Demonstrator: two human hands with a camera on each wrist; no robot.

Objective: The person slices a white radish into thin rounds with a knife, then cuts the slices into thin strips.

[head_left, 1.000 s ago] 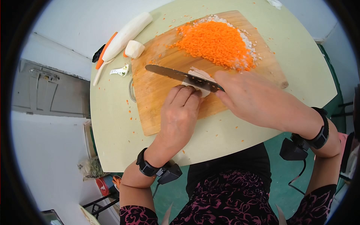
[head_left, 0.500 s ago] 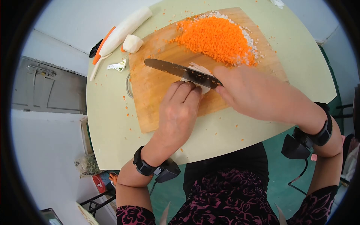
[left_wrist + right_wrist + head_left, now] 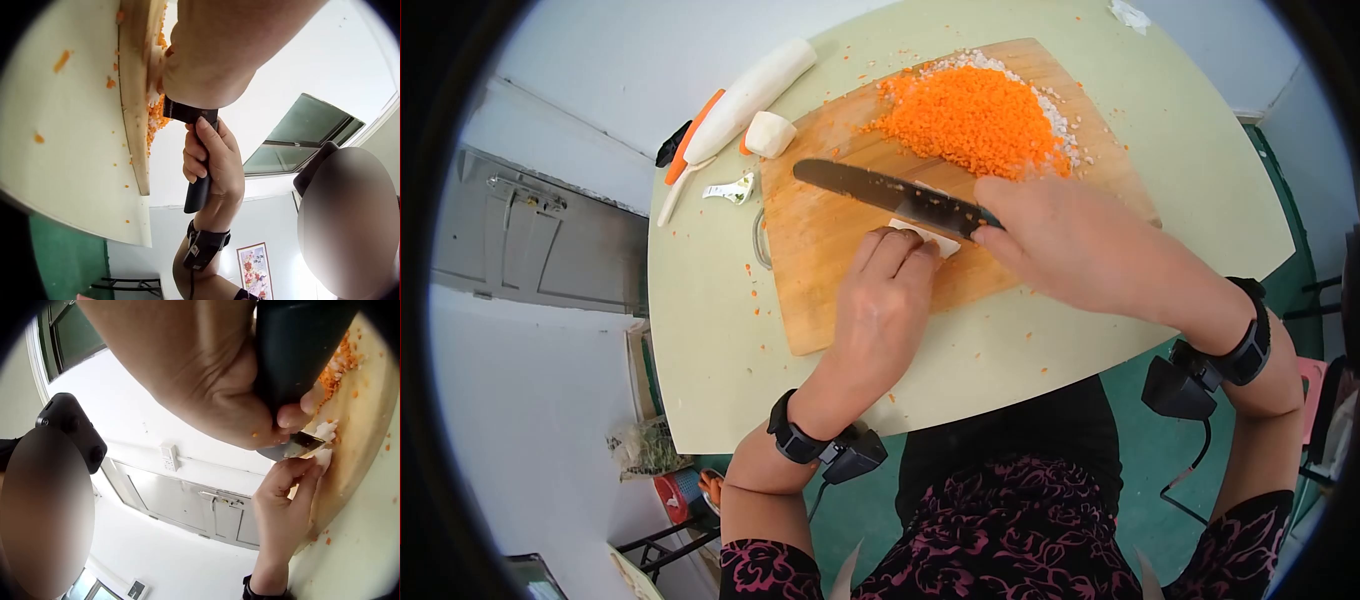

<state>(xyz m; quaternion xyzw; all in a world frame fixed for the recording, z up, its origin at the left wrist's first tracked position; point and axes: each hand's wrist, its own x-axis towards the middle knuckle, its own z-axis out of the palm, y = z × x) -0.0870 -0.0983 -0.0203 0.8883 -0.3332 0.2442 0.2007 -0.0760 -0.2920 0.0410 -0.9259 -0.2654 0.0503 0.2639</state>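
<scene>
The left hand (image 3: 880, 300) holds a white vegetable piece (image 3: 930, 238) on the wooden board (image 3: 810, 290), its fingers bent over the near side. Dark knife handle in its grip, the right hand (image 3: 1070, 235) keeps the blade (image 3: 880, 192) just beyond those fingertips, tip toward the left. In the right wrist view, the left hand (image 3: 284, 506) pinches the white piece (image 3: 324, 457) between thumb and fingers beside the blade (image 3: 300, 445). The left wrist view shows the right hand (image 3: 215, 156) wrapped round the black handle (image 3: 199, 194). Diced orange bits (image 3: 975, 115) lie heaped behind the blade over white ones.
Left of the board on the pale green table (image 3: 720, 390) lie a long white radish (image 3: 750, 100), an orange carrot (image 3: 694, 135), a cut radish chunk (image 3: 770, 135) and a patterned spoon-shaped item (image 3: 730, 190). A metal loop (image 3: 761, 240) juts from the board's left edge.
The blade has lifted a little off the white piece, more of which now shows between it and the left fingers. Both hands stay in nearly the same place; the whole view has shifted slightly.
</scene>
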